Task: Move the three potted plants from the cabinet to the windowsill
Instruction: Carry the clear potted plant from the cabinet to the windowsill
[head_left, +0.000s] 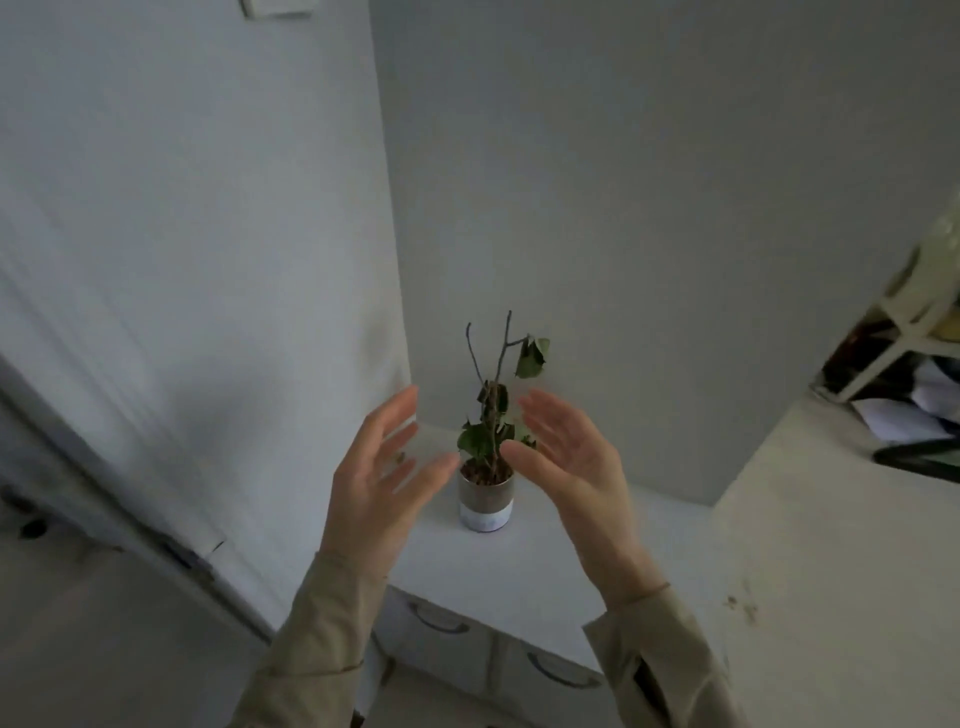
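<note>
At the bottom of the frame, two beige sleeves (322, 639) come up from the lower edge. Above them, in the middle of the frame, both hands are raised with the palms turned toward each other. The left hand (376, 483) is wide open, its fingers spread and a little blurred, and it holds nothing. The right hand (569, 467) is also open, with the fingers gently curved, and it holds nothing too. The two hands are on the two sides of a potted plant (487, 499), near it, but I cannot tell that they touch it.

The plant stands upright on the white top of a cabinet (519, 571), in the center of the frame, close to the corner where two gray walls meet. Its pot is brownish above and white below. Thin bare stems rise from it, with a few green leaves, some of them hanging down. Below the top, two drawers with curved handles (439, 621) are visible.

At the right side, a pale counter (831, 519) runs up the frame. At the far right edge stands a white shelf (904, 332) with dark and white things in it, too blurred to name.
</note>
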